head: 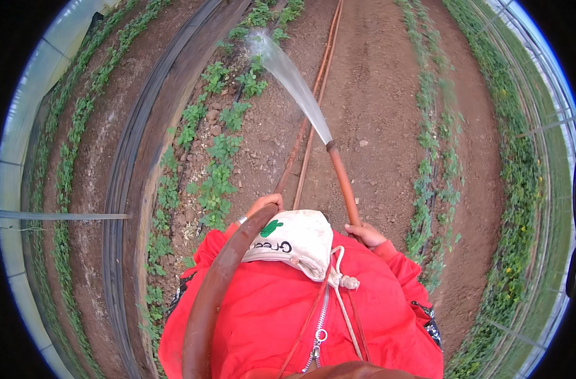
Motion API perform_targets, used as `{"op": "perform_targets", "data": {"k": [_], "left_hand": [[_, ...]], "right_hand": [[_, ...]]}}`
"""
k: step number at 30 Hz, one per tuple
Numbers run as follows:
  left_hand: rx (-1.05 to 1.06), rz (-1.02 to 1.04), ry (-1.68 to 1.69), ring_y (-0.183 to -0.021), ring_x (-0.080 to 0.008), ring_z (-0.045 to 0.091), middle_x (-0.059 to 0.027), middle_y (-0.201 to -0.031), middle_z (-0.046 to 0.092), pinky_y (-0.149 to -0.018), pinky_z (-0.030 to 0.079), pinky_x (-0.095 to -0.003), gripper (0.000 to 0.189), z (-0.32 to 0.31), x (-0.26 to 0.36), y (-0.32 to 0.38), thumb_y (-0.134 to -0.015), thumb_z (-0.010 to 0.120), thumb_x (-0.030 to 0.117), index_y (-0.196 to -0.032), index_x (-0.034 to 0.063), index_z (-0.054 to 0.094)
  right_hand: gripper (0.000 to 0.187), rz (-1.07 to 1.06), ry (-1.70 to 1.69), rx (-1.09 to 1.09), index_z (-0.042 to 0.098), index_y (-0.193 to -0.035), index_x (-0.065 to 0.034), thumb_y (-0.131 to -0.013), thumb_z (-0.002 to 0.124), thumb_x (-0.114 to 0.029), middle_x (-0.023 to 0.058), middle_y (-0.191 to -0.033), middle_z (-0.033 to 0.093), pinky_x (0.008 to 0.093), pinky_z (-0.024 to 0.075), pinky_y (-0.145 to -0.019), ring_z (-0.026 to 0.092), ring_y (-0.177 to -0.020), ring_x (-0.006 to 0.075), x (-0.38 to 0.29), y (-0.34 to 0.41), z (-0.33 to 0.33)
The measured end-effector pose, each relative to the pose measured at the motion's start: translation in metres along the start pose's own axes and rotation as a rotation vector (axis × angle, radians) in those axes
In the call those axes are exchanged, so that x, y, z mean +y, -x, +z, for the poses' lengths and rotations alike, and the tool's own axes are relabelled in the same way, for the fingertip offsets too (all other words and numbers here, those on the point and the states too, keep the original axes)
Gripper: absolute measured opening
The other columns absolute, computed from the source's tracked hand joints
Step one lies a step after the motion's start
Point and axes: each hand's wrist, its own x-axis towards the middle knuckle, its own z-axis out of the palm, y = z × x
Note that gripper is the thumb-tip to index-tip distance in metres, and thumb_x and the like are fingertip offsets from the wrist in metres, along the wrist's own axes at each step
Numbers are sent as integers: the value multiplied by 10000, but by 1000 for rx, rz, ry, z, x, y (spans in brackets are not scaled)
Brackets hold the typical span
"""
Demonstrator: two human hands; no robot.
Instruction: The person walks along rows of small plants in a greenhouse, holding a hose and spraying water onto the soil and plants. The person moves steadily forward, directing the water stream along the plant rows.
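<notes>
My right hand (366, 234) is closed around an orange hose (343, 182) near its outlet end. From the dark tip of the hose, a broad jet of water (297, 80) arcs up and left onto leafy green plants (253, 78) in a row. My left hand (267, 203) grips the hose where it runs over my left shoulder as a thick brown loop (217, 284); the cap partly hides these fingers. A white cloth cap (295, 239) with writing and a green print lies in view between both hands, above my red zipped jacket (269, 303).
Two orange hose lengths (322, 80) run along the bare soil path (373, 104) ahead. Black drip lines lie in the plant rows. Left are bundled dark tubes (129, 142) beside a raised edge; right are further green rows (515, 166) and the greenhouse frame.
</notes>
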Motion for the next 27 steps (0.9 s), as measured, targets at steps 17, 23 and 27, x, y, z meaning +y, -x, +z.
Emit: {"op": "perform_targets", "data": {"k": [17, 23, 27], "left_hand": [[-14, -19, -1, -702, -126, 517, -13, -699, 533, -645, 419, -261, 106, -5, 16, -6, -777, 510, 149, -714, 66, 528], [-17, -22, 20, -695, -118, 502, -12, -701, 528, -644, 415, -254, 91, -7, 9, -8, -764, 474, 109, -719, 60, 535], [-26, -26, 37, -693, -112, 498, -5, -705, 528, -635, 415, -249, 94, -8, 13, -11, -759, 463, 95, -720, 56, 539]], "right_hand": [[287, -172, -54, -4, 446, -699, -89, -885, 578, -263, 13, -507, 441, 273, 365, -377, 423, -373, 136, -38, 31, -4], [291, -224, -75, 26, 443, -702, -99, -872, 596, -278, 9, -519, 451, 274, 384, -369, 440, -376, 132, -50, 40, -4], [295, -256, -69, 27, 443, -698, -102, -878, 590, -284, 7, -518, 449, 274, 386, -370, 445, -379, 129, -56, 44, -8]]}}
